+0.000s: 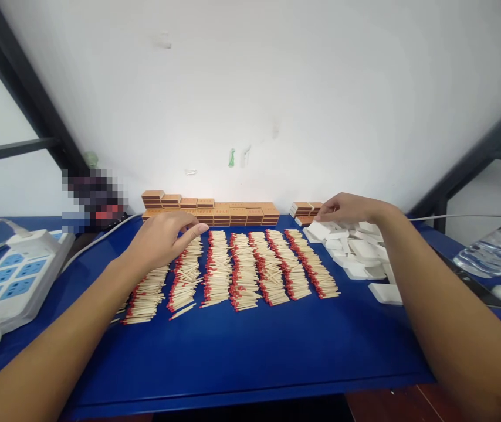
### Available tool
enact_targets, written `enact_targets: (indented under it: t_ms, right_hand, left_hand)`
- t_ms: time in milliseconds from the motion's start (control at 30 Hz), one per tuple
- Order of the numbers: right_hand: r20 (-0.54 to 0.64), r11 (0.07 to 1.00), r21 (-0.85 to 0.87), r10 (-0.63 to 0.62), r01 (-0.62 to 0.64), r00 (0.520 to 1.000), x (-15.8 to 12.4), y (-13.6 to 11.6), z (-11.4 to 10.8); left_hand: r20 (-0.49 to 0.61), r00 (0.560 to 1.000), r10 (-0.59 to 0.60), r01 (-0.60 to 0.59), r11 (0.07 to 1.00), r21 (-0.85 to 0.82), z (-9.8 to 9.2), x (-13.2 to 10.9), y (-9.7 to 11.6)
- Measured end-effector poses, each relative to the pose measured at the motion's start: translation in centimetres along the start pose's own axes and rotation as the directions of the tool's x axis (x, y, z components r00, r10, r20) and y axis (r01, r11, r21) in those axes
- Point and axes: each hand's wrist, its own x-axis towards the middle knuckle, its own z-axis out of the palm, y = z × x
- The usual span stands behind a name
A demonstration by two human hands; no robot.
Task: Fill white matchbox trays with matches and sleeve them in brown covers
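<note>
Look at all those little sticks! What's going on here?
A person works at a blue table with both hands. The left hand lies over the rows of red-tipped matches, near their left end. The right hand reaches to a pile of white trays, its fingers touching one. Brown matchboxes are stacked along the wall.

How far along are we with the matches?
Done: boxes stacked along the wall, contents unseen. In hand: left hand rests on the match rows, right hand touches a tray. Left: all those rows and the tray pile.
</note>
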Motion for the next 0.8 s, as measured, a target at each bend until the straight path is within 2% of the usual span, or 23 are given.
enact_targets:
  t_ms: [100,167,233,367,533,800]
  right_hand:
    - [0.028,0.990,-0.056,0.133,-0.131,0.991,0.9,-0.7,0.6]
    - [-0.067,0.952,-0.142,0.264,-0.271,0.962,1.5,-1.8,1.4]
    - [-0.107,0.919,-0.194,0.328,-0.343,0.939,1.8,-3.0,2.4]
    - [-0.146,0.898,-0.191,0.373,-0.396,0.916,2.2,-4.3,4.5]
    - [-0.171,0.911,-0.161,0.354,-0.381,0.919,3.0,-3.3,6.3]
    - [-0.160,0.902,-0.098,0.403,-0.421,0.901,3.4,-2.2,6.4]
  left_hand:
    - [-0.001,1.000,0.000,0.000,1.000,0.001,0.0,0.0,-0.1]
    - [-0.005,1.000,-0.002,0.002,1.000,0.005,0.0,0.0,-0.1]
    - [-0.005,1.000,-0.003,0.004,1.000,0.008,0.0,0.0,-0.1]
    - [0.006,1.000,-0.008,0.007,1.000,0.016,-0.2,0.0,0.1]
    - [0.011,1.000,-0.021,0.020,1.000,0.015,-0.3,0.1,0.3]
    - [0.022,0.999,-0.040,0.039,0.999,0.018,-0.2,0.1,0.3]
